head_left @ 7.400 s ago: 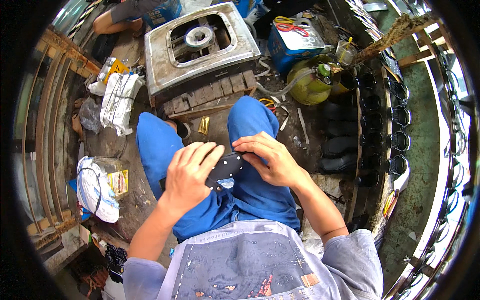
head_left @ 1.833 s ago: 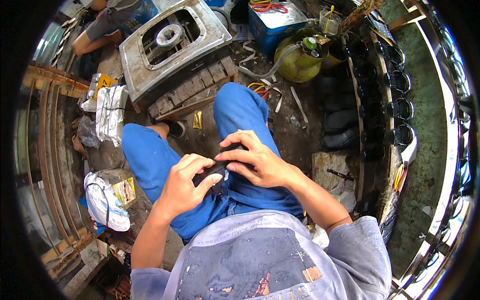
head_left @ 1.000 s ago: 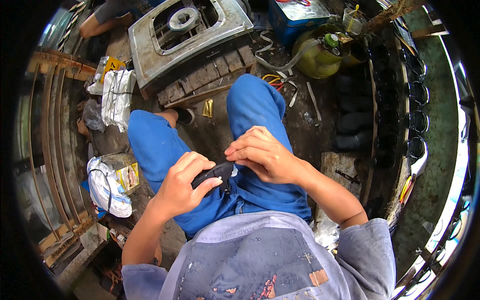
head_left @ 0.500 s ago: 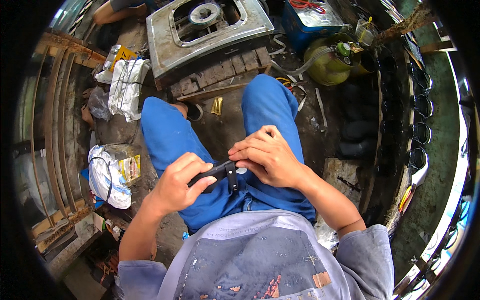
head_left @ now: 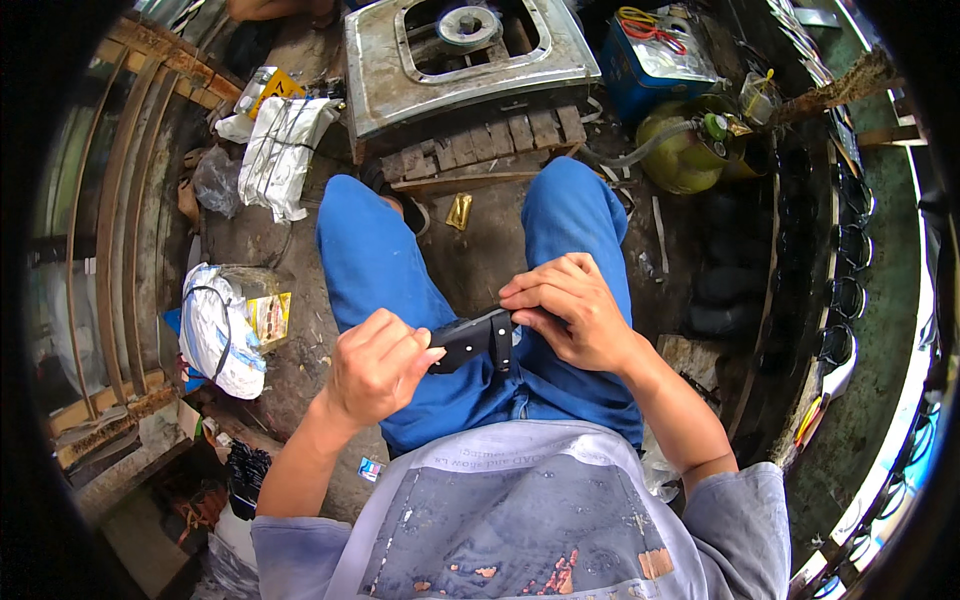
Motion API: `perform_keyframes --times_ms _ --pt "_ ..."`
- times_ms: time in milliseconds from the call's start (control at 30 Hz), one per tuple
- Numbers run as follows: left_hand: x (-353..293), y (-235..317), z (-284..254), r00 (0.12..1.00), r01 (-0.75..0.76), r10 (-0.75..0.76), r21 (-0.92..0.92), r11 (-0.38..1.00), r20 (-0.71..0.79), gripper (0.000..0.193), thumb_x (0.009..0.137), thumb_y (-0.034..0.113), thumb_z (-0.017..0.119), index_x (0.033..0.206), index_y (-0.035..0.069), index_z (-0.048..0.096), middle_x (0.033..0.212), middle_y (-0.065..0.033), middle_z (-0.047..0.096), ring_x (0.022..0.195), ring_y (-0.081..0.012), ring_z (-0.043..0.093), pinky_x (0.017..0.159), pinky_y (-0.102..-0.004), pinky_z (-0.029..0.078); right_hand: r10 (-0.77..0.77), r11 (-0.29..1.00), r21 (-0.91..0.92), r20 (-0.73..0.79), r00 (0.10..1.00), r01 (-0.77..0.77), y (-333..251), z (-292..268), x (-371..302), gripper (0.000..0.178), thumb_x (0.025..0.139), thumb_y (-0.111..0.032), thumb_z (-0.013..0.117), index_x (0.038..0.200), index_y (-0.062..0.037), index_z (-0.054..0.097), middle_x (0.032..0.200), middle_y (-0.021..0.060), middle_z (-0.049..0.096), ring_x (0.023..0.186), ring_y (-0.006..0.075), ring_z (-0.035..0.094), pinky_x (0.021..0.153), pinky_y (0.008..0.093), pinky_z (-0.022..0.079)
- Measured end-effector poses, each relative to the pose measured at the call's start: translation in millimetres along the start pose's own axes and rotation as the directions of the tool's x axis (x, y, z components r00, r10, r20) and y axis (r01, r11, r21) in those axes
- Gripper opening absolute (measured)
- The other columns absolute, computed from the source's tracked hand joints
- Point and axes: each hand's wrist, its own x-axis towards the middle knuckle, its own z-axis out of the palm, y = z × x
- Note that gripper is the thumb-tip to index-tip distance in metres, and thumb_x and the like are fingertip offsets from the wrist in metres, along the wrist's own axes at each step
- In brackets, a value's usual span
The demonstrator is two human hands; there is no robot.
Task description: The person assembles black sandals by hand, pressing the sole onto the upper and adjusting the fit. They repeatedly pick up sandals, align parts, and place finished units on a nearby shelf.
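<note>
Over my lap I hold what looks like a black-handled knife (head_left: 464, 345) with pale rivets; its blade is out of sight. A black strap (head_left: 501, 344) with small metal studs crosses beside the handle. My left hand (head_left: 378, 365) is closed, its thumb and fingers pinching the handle's left end. At the other end, the fingers and thumb of my right hand (head_left: 566, 308) close around the part past the strap, which they mostly cover. A small pale patch shows just under those right fingers.
Ahead stands a metal stove-like frame (head_left: 470, 100) with a round wheel, above wooden slats. Right of it are a green gas cylinder (head_left: 675, 150) and a blue box (head_left: 650, 65). White bundles (head_left: 282, 155) lie at left. A gold wrapper (head_left: 459, 211) lies between my feet.
The view has shifted, so the surroundings sit further right and lower. My left fingers have slid back toward the handle's end, leaving more of it uncovered. The right hand keeps its hold.
</note>
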Motion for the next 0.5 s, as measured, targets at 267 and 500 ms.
perform_keyframes --times_ms 267,500 --pt "-16.9 -7.6 -3.8 0.991 0.063 -0.103 -0.377 0.924 -0.088 0.021 0.086 0.001 0.073 0.106 -0.004 0.069 0.097 -0.0186 0.070 0.086 -0.0332 0.067 0.078 -0.0402 0.055 0.044 0.993 -0.116 0.052 0.998 -0.038 -41.0 -12.8 20.6 0.015 0.090 -0.015 0.073 0.104 -0.0093 0.071 0.116 0.0026 0.071 0.109 0.0229 0.063 0.102 0.0410 0.038" --pt "-17.5 -13.9 8.0 0.981 -0.007 -0.053 -0.310 0.951 -0.184 0.021 0.079 -0.002 0.069 0.100 -0.004 0.067 0.090 -0.0156 0.066 0.082 -0.0325 0.064 0.073 -0.0404 0.054 -0.016 1.000 0.014 0.076 0.997 0.015 -59.0 35.3 42.7 0.017 0.090 -0.020 0.075 0.103 -0.0090 0.070 0.114 0.0019 0.071 0.099 0.0232 0.064 0.086 0.0377 0.045"
